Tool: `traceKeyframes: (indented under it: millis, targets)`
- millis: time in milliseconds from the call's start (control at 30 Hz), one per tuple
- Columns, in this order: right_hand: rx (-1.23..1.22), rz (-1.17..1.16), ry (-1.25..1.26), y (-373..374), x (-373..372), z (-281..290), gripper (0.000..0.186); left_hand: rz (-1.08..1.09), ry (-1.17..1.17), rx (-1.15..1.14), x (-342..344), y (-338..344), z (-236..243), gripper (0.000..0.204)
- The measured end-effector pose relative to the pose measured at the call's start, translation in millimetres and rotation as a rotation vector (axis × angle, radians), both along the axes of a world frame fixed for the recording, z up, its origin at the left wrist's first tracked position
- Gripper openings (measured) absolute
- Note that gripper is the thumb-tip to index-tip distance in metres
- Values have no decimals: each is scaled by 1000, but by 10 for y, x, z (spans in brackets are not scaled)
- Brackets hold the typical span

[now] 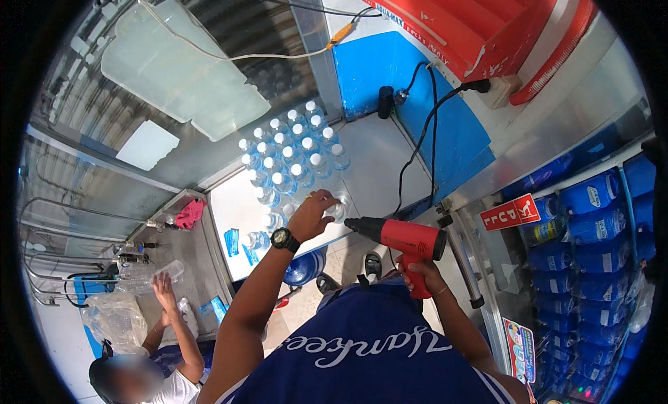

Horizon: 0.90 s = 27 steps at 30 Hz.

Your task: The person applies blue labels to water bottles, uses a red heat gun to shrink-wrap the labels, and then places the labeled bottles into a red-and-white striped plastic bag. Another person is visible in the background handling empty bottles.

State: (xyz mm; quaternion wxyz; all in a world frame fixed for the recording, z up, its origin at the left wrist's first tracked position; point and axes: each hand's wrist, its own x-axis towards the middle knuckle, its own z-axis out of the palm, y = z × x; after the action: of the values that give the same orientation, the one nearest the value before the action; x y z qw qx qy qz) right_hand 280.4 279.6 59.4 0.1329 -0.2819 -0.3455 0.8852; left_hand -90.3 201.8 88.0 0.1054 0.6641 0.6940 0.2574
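Note:
My left hand [316, 212], a watch at its wrist, has its fingers curled around the top of a small clear water bottle [337, 210] on the white tabletop [379, 167]. In my right hand [421, 272] is a red-and-black heat gun [410, 237], gripped by its handle, its dark nozzle pointing left, close to that bottle. Several rows of water bottles with white caps [292, 150] stand beyond my left hand, and small blue strips [232, 240] lie at the table's left end.
A co-worker [174, 320] handles a clear container at the steel sink [181, 244] on the left. Blue water jugs [584, 265] are stacked at right. Black cords [410, 160] hang beside the blue wall panel [355, 77]. A large jug [306, 268] sits below the table.

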Motion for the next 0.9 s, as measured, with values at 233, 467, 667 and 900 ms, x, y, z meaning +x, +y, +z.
traceKeyframes:
  millis: [233,467,667,900]
  targets:
    - [25,-34,-16,-25,56,-55,48,146,-102,-64,-32,467,-159,41]
    - [-9,-30,-4,-47,123,-113,48,199,-65,-83,-73,984,-141,47]
    - [-12,24,18,-44,-70,-52,50,87,-90,91,-443,279,317,48]
    - [0,136,61,-6,-461,30,48,96,8,-289,-676,-600,302,40]
